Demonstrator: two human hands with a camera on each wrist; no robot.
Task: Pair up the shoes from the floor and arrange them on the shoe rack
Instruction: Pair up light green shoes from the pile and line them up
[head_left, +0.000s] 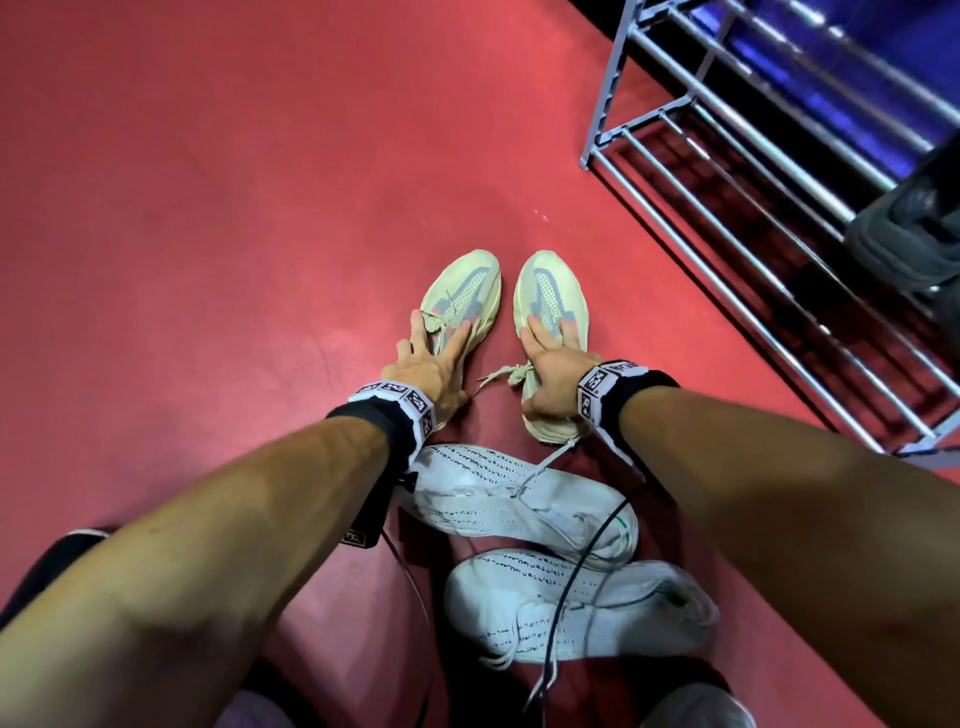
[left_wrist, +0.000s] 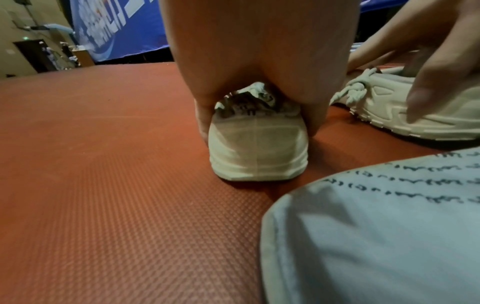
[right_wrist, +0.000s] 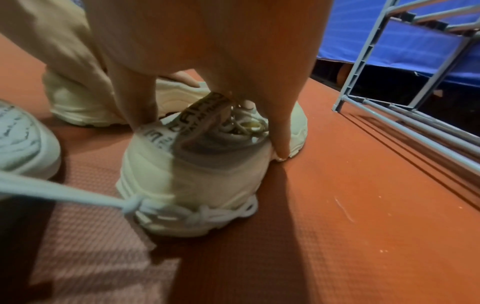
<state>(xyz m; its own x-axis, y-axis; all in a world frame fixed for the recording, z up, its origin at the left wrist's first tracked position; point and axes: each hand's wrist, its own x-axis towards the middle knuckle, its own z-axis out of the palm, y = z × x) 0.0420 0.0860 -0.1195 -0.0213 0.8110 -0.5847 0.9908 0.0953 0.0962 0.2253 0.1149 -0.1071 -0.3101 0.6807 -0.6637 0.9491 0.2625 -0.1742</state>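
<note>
Two cream sneakers stand side by side on the red floor, toes pointing away from me. My left hand grips the left cream sneaker around its collar; in the left wrist view a finger sits on each side of its heel. My right hand holds the right cream sneaker the same way, fingers straddling its opening. Both soles rest on the floor. The grey shoe rack stands to the right of the pair.
Two white sneakers lie on the floor between my forearms, with a black cable across them. A loose lace trails from the right cream sneaker. A dark shoe sits on the rack's right end. Open red floor stretches left.
</note>
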